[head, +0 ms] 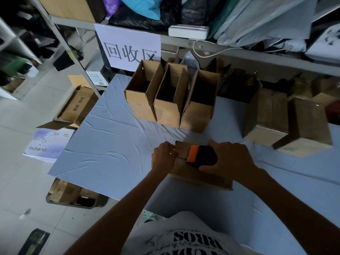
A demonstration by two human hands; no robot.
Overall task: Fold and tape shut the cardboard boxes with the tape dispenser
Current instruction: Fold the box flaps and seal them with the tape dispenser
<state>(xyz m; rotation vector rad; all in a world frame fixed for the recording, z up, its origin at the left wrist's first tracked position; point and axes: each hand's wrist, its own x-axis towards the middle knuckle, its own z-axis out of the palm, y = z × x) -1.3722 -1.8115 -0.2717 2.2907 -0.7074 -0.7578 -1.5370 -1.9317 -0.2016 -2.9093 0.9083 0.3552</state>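
Looking down at a closed box (195,175) on the near middle of the desk (110,144). On its top, gripped by the fingers of the right hand (231,159), an orange-and-black tape dispenser (201,155). At its left edge, curled round the cardboard, the fingers of the left hand (163,155). Farther back, three open boxes (166,96). Probably mid-taping the top seam; next, likely drawing the dispenser rightward under firm pressure, then cutting.

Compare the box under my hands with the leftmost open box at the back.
The near box is folded shut; the leftmost open box stands with flaps up. The near box is held by the left hand and bears the tape dispenser, held by the right hand; the leftmost open box is untouched. Both are brown cardboard.
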